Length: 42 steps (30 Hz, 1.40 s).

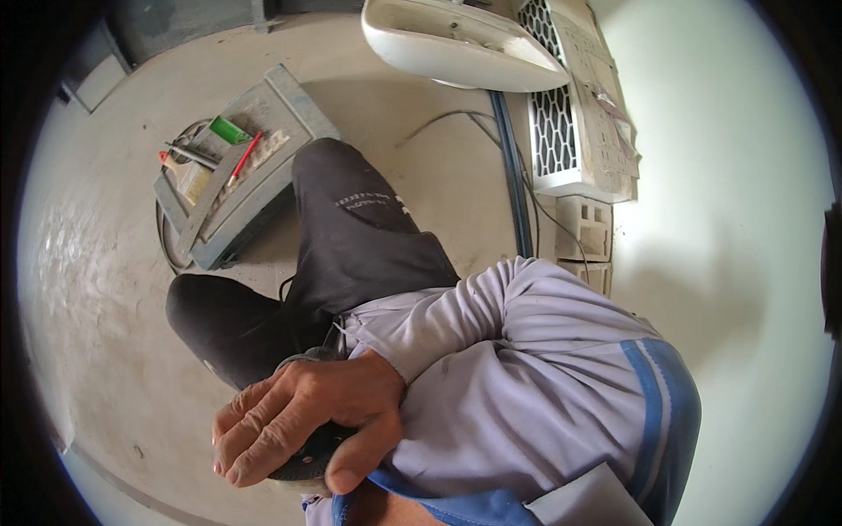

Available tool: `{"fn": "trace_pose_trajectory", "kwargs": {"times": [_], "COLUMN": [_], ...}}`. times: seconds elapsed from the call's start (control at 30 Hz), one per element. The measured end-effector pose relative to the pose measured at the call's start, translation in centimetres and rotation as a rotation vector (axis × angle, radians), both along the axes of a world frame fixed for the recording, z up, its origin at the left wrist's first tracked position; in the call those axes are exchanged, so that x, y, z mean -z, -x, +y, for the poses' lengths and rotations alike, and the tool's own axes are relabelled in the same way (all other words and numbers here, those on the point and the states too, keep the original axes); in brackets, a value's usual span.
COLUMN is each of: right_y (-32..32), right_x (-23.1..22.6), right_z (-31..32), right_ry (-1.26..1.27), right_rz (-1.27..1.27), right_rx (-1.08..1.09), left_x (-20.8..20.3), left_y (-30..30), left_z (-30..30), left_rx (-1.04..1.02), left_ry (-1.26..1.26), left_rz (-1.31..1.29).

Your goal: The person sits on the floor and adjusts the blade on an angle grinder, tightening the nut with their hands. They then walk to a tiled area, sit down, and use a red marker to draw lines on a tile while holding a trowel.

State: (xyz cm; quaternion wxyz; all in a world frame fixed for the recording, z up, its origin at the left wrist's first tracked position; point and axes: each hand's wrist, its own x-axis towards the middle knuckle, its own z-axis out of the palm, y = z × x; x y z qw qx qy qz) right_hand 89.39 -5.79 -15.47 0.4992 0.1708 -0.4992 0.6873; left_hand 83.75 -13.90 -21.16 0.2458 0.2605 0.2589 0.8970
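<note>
My right hand (307, 412) reaches across my body from the right, back of the hand upward. Its fingers curl down over a dark thing (320, 443) with a pale lower edge, and the thumb lies along its near side. Most of that thing is covered by the hand and its kind is unclear. Grey fabric (316, 354) shows just beyond the knuckles. My left hand is out of sight. Just past the hand are my bent legs in dark trousers (351, 223).
Ahead left stands a low grey bench (303, 110) bearing a paintbrush (193, 181), a red pencil (246, 159), a green piece (230, 131) and a flat strip (210, 200). A white basin (465, 66), a box with hexagonal grille (554, 131), a hollow block (583, 230) and dark strips (511, 175) line the right wall.
</note>
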Motion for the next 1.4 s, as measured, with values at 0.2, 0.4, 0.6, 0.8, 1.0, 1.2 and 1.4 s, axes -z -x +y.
{"fn": "trace_pose_trajectory", "kwargs": {"times": [0.2, 0.4, 0.6, 0.8, 1.0, 1.2, 1.4], "right_y": [-0.1, -0.2, -0.5, -0.3, 2.7, 1.3, 1.9], "right_x": [-0.5, 0.1, -0.1, 1.1, 1.5, 6.1, 8.6], "right_z": [-0.1, 0.2, 0.2, 0.6, 4.1, 4.8, 5.2], "right_ry": [0.044, 0.013, -0.024, 0.006, 0.313, -0.182, 0.16], "right_rz": [-0.019, -0.003, -0.061, -0.187, -0.421, -1.043, -1.14], "right_rx": [0.008, 0.008, -0.071, -0.107, -0.142, -0.131, -0.023], "left_x": [-1.6, -2.8, -2.8, 0.1, 1.4, 3.5, 5.2], "left_y": [-4.2, -7.5, -7.9, -0.4, 8.6, 15.7, 15.5], "left_z": [2.5, 4.8, 5.5, -0.1, -2.3, 4.6, 10.1], "left_rx": [-0.191, -0.316, -0.16, 0.152, 0.561, 0.818, 0.788], "left_ry": [-0.349, -0.701, -0.945, -0.097, 0.369, 0.015, 0.36], "left_rz": [-0.24, -0.334, -0.349, -0.224, -0.304, -0.05, -0.26]}}
